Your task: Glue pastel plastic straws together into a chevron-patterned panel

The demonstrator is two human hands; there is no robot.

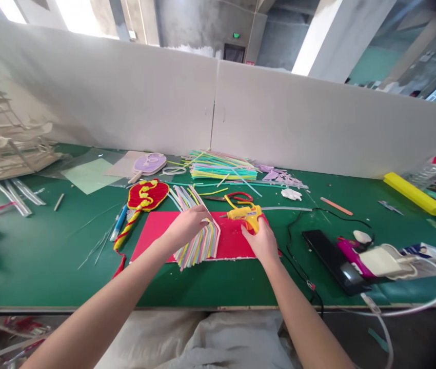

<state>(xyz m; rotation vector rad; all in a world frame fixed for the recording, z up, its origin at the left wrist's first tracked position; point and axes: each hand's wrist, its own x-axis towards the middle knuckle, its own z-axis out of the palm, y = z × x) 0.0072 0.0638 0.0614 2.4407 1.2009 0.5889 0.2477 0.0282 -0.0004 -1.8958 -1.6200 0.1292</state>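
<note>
My right hand (pixel 263 240) is closed round a yellow hot glue gun (pixel 245 214), its nozzle pointing left and a clear glue stick (pixel 287 208) poking out of its back. A panel of pastel pipe cleaners (pixel 198 246), laid side by side and bent at an angle, rests on a red board (pixel 237 246). Over the panel's upper part lies my left hand (pixel 192 224), fingers curled together at the pipe cleaners near its right edge. What exactly the fingertips pinch is partly hidden. Red-handled scissors (pixel 239 197) lie just behind the glue gun.
A red and yellow fan-shaped craft (pixel 147 196) lies left of the board. Behind are a pile of pipe cleaners (pixel 221 166) and a purple fan (pixel 150 163). To the right are a black cord (pixel 290 241), a phone (pixel 329 259) and a white charger (pixel 385 261). A white partition (pixel 279 118) closes the back.
</note>
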